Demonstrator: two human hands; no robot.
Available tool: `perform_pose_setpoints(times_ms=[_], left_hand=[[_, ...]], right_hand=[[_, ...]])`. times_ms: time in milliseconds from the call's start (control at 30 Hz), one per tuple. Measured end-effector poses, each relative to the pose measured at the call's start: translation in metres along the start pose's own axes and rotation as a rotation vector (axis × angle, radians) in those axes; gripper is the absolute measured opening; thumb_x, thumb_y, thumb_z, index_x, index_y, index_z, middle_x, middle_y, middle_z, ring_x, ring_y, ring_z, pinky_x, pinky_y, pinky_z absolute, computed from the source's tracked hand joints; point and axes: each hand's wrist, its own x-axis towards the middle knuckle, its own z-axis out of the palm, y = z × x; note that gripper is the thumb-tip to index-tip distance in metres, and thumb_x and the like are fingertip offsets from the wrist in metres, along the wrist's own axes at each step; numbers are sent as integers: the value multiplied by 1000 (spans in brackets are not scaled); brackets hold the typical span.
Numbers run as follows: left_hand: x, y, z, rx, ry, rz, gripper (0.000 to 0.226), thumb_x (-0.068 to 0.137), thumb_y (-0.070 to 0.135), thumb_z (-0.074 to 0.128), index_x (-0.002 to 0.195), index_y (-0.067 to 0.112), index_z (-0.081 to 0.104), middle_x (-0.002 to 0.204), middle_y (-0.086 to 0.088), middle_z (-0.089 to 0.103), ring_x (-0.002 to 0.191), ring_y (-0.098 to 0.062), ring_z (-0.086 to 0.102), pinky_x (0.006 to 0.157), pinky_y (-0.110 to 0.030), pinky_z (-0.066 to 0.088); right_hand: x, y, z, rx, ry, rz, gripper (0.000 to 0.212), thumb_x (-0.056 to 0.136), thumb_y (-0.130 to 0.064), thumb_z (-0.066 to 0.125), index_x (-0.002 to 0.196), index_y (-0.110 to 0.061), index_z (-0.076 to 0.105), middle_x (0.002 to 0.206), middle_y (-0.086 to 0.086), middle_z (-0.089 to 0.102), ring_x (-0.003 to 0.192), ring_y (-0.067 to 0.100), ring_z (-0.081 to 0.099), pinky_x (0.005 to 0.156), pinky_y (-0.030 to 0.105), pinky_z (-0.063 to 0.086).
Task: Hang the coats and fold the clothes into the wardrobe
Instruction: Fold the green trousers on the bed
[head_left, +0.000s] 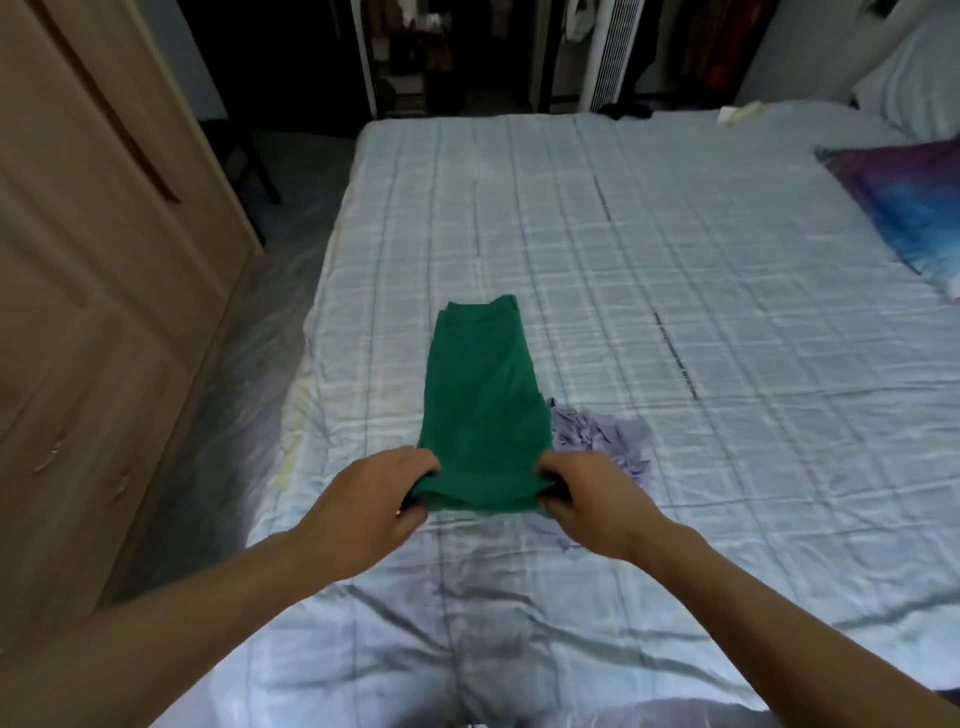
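While the green garment (485, 400) lies as a long folded rectangle on the bed's (675, 322) wrinkled plaid sheet, the left hand (374, 499) and right hand (592, 493) each pinch a near corner. Crumpled lavender cloth (602, 431) sits just beside it.

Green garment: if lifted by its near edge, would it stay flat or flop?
Probably flop: the green garment is soft cloth, its near edge buckling where the left hand and right hand pinch it. Likely light: it lies thin and flat.

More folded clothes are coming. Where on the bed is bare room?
Bare bed stretches beyond the green shorts and rightward to the colourful pillow. It is crowded by the left hand and right hand, with a grey garment alongside.
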Motion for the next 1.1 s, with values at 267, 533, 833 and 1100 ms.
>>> perform_pose_setpoints(times_ms=[267,533,833,1100], left_hand=[[79,-50,-3,-131,112,-163,34,77,11,70,97,32,53,70,15,58,64,-11,55,56,-24,46],[209,-144,4,-176,146,-224,20,78,9,72,86,22,60,69,14,60,60,0,56,50,-14,37],[343,-235,40,-241,125,-289,13,83,8,67,87,19,61,74,3,64,59,-7,56,56,-32,51],[404,-277,91,-164,57,-488,40,84,18,68,122,14,54,113,-9,62,101,-27,57,86,-43,52]], right_hand=[[88,20,-14,106,203,75,14,87,-12,64,99,-16,65,89,-2,70,78,17,62,70,36,52],[232,73,-24,166,225,152,16,82,-10,71,96,-18,67,87,-6,69,81,13,64,73,26,50],[376,147,-14,206,269,219,17,85,-7,69,94,-21,64,87,-9,65,75,4,59,66,6,44],[421,186,33,43,151,403,76,88,-18,66,151,-16,24,140,14,44,124,32,45,104,44,39]])
